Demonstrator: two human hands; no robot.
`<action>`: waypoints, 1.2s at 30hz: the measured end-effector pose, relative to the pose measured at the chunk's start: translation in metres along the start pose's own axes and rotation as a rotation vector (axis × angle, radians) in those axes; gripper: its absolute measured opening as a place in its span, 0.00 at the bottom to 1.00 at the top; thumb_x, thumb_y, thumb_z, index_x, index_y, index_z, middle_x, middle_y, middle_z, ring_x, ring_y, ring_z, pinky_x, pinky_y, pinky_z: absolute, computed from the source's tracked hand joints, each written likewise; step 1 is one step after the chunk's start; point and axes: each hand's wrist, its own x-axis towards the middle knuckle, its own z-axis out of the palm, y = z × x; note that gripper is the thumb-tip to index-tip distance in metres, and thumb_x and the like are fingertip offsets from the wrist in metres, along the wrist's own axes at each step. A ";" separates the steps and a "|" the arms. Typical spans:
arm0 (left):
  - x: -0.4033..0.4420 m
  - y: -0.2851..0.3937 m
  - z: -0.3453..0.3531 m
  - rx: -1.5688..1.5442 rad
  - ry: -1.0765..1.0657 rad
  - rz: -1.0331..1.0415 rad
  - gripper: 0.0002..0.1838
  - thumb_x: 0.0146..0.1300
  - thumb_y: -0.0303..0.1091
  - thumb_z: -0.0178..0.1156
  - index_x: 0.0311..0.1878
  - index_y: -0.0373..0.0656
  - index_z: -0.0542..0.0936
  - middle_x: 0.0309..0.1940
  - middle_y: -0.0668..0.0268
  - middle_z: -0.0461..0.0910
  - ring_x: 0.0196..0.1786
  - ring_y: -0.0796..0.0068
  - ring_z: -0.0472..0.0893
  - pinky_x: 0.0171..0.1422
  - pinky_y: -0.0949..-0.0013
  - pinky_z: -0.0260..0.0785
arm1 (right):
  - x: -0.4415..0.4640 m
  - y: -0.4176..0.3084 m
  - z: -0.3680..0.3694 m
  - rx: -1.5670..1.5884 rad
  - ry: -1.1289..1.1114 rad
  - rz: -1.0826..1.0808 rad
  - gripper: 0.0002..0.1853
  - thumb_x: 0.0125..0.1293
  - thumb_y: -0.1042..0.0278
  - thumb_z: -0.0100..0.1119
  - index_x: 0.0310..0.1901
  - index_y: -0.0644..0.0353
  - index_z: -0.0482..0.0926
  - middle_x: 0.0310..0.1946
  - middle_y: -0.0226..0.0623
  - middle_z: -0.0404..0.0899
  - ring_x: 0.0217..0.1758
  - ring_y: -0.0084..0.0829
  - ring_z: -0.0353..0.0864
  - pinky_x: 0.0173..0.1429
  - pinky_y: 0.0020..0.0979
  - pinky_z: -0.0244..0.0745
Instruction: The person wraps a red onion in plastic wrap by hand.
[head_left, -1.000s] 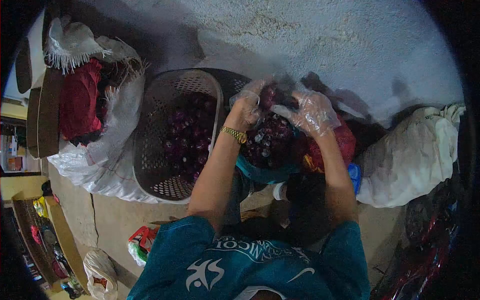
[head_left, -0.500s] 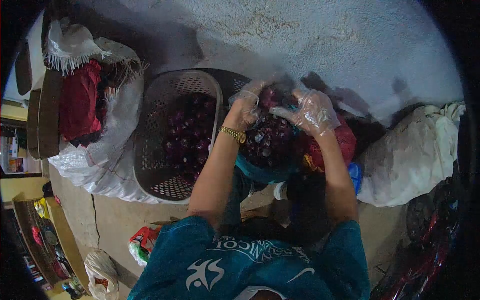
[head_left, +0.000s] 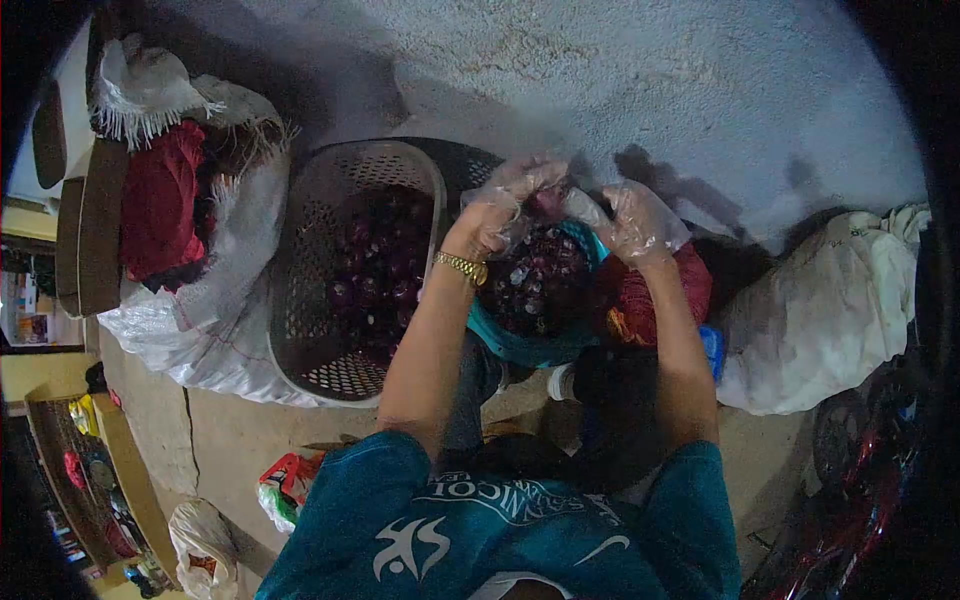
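Both my hands wear clear plastic gloves above a teal tub (head_left: 515,347) of dark red onions (head_left: 540,275). The fingers of my left hand (head_left: 505,210) are wrapped round a red onion (head_left: 547,203). My right hand (head_left: 628,222) is just right of that onion, thumb and fingers apart, with nothing clearly in its grasp. A grey perforated basket (head_left: 300,270) with more onions stands left of the tub. Beside the tub on the right lies a red mesh sack (head_left: 680,290), partly behind my right forearm.
White woven sacks stand at the left (head_left: 240,250) and right (head_left: 820,310). A rough wall (head_left: 600,70) rises behind the tub. A red and white plastic bag (head_left: 285,485) and a small sack (head_left: 200,550) lie on the floor. Shelves are at the lower left.
The onion and my left fingers have shifted slightly right and down. My right hand has drawn slightly right, its fingers more upright.
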 end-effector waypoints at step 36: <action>0.009 -0.012 -0.009 -0.526 0.216 -0.002 0.14 0.65 0.42 0.54 0.46 0.43 0.76 0.41 0.63 0.80 0.41 0.67 0.81 0.48 0.58 0.75 | 0.014 -0.031 0.009 -0.024 -0.022 0.223 0.40 0.44 0.25 0.60 0.32 0.66 0.80 0.29 0.53 0.81 0.34 0.52 0.81 0.39 0.46 0.74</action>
